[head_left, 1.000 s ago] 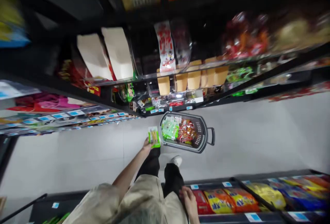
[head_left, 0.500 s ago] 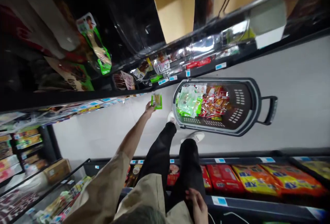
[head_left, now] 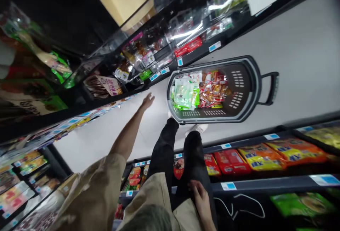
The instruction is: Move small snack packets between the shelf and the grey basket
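Observation:
My left hand (head_left: 148,100) is stretched over the pale floor, just left of the basket's near end. Its fingers are apart and nothing is in them. Beside it stands a grey shopping basket (head_left: 243,118) with its handle swung out to the right. Inside, light green snack packets (head_left: 183,92) lie at the left, and small red-brown packets (head_left: 214,88) fill the middle. My right hand (head_left: 200,196) rests low against my dark trouser leg, its fingers loosely bent and apart, with no object visible in them.
A dark shelf with clear bins of wrapped snacks (head_left: 147,55) runs above the basket. Red packs (head_left: 231,162) and orange-yellow packs (head_left: 261,157) line the lower shelf behind my legs. White cable (head_left: 249,202) hangs at bottom right. My white shoe (head_left: 200,128) is close to the basket.
The small green packet has left my left hand, which is now empty; I cannot pick that packet out in the basket. The view has shifted, and my right hand stays at my leg.

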### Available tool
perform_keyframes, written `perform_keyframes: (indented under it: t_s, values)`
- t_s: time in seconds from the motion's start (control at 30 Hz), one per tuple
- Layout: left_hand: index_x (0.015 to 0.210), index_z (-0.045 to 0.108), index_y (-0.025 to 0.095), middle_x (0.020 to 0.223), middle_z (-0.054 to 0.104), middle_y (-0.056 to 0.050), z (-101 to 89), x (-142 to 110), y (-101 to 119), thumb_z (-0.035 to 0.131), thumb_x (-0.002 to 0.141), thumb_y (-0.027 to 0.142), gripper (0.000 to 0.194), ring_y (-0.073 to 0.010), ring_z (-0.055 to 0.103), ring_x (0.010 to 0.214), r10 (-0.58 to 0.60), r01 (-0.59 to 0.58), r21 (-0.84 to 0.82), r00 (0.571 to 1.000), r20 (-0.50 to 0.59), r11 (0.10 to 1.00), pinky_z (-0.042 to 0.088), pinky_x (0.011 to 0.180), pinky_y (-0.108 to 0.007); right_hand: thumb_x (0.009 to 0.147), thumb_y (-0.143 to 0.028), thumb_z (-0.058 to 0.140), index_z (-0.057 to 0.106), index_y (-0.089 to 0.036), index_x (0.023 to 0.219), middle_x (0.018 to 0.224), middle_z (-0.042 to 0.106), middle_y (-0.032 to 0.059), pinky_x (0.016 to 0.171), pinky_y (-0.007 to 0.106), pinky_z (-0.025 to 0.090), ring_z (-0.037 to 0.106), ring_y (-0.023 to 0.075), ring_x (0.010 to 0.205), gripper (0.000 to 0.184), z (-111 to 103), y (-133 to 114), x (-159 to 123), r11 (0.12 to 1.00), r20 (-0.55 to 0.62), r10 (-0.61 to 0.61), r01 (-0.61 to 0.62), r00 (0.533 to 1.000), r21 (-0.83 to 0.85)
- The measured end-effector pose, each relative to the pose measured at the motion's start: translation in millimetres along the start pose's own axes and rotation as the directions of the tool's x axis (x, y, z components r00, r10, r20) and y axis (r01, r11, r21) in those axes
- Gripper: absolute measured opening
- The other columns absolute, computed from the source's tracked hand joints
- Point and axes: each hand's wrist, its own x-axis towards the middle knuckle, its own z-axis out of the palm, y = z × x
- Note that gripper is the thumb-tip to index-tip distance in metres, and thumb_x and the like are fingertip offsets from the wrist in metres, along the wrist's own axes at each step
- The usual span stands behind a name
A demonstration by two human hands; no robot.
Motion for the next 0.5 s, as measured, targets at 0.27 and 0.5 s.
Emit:
perform_keyframes:
  t_s: [0.27,0.5]
  values:
    - [0.115,0.075,0.020,0.109,0.080,-0.014,158.6,-168,-39,0.072,0.085,0.020,0.030,-0.0303,0.073,0.115,-0.115,-0.069,0.315,0.841,0.529,0.947,0.051,0.105,-0.036,0.073,-0.075,0.069,0.072,-0.017,0.090,0.079,0.077,0.0098,0.057,0.031,0.053,0.070,0.0241,0.066,0.060,8,-23,35,0.984,0.031,0.018,-0.023,0.999,0.179]
    - [0.104,0.078,0.023,0.095,0.081,-0.012,224.4,-184,4,0.074,0.080,0.017,0.025,-0.0318,0.075,0.102,-0.065,-0.311,0.363,0.675,0.735,0.878,0.054,0.096,-0.036,0.087,-0.063,0.056,0.068,-0.016,0.097,0.089,0.077,0.0132,0.078,0.037,0.058,0.072,0.0254,0.082,0.050,-13,-138,174,0.947,-0.106,-0.320,0.322,0.941,0.002]
